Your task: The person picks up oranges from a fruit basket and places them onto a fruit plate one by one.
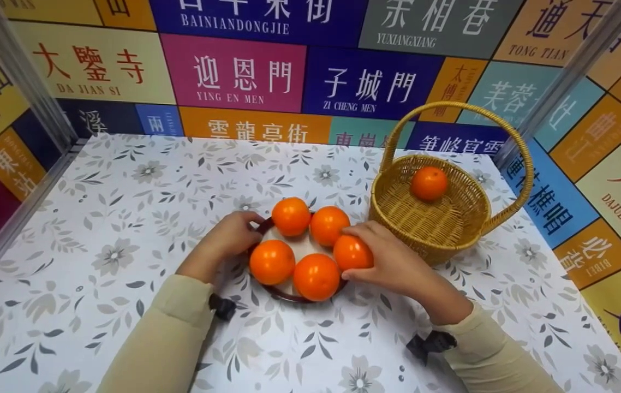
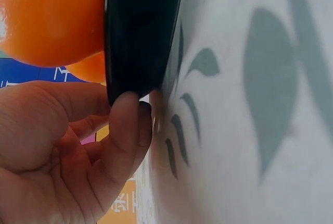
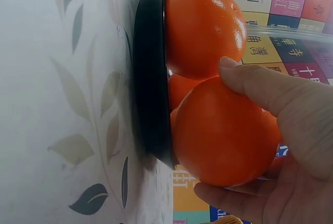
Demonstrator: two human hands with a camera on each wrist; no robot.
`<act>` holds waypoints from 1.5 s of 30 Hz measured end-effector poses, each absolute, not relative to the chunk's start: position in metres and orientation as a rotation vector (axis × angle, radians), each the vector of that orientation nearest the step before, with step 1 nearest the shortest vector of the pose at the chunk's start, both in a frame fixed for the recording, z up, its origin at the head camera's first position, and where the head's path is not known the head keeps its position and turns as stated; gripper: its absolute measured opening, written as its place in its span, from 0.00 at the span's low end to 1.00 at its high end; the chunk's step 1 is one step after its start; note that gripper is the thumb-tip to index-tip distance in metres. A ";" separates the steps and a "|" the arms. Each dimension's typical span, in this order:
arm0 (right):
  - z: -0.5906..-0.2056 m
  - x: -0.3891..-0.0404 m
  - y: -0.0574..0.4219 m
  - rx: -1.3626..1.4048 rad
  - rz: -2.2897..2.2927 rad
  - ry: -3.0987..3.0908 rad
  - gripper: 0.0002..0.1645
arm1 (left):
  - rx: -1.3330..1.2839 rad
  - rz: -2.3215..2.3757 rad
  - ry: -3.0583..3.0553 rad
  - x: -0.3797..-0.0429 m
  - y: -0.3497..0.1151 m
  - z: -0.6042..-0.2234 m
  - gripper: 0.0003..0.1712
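Several oranges (image 1: 272, 262) sit in a ring on a dark-rimmed plate (image 1: 304, 246) with a pale inside. My left hand (image 1: 232, 234) pinches the plate's left rim between thumb and fingers; the left wrist view shows the plate's dark outer side (image 2: 143, 31) at the fingertips (image 2: 126, 110). On the plate's right side, my right hand (image 1: 389, 259) grips one orange (image 1: 353, 252), thumb on the near side and fingers on the far side. In the right wrist view that orange (image 3: 226, 133) is at the plate's edge, close against its neighbours.
A woven basket (image 1: 430, 248) with a tall arched handle stands to the right, just behind my right hand. One orange (image 1: 429, 183) lies inside it. Floral paper (image 1: 119, 262) covers the table. Colourful sign-printed panels (image 1: 234, 71) rise behind and at both sides.
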State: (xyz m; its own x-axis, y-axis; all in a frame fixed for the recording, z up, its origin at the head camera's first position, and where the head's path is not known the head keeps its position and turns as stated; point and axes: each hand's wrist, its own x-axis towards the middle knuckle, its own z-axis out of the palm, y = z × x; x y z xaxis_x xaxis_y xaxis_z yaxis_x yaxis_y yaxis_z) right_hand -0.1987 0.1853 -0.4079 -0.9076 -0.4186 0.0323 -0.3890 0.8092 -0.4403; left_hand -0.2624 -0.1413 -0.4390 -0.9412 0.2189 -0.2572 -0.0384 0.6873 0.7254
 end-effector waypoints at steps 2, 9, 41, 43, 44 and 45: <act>-0.408 -0.199 0.184 -0.646 -0.692 2.921 0.51 | 0.132 1.135 2.565 -0.263 -0.142 -0.439 0.23; -0.410 -0.200 0.182 -0.631 -0.731 2.913 0.53 | 0.160 1.173 2.556 -0.265 -0.146 -0.441 0.25; -0.422 -0.201 0.176 -0.735 -0.713 2.940 0.49 | 0.162 1.124 2.568 -0.265 -0.150 -0.438 0.19; -0.422 -0.201 0.177 -0.759 -0.719 2.945 0.47 | 0.178 1.118 2.580 -0.265 -0.150 -0.440 0.19; -0.422 -0.201 0.177 -0.770 -0.720 2.949 0.46 | 0.187 1.119 2.585 -0.266 -0.151 -0.440 0.19; -0.422 -0.201 0.177 -0.780 -0.722 2.953 0.46 | 0.197 1.124 2.590 -0.266 -0.151 -0.441 0.19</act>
State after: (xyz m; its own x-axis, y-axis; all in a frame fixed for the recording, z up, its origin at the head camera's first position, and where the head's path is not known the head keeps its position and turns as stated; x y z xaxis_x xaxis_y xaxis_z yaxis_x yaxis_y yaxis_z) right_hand -0.2008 0.1773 -0.4217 -0.8765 -0.4684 0.1110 -0.4668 0.7707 -0.4337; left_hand -0.2658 -0.1506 -0.4408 -0.9425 0.2458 -0.2266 0.0025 0.6829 0.7305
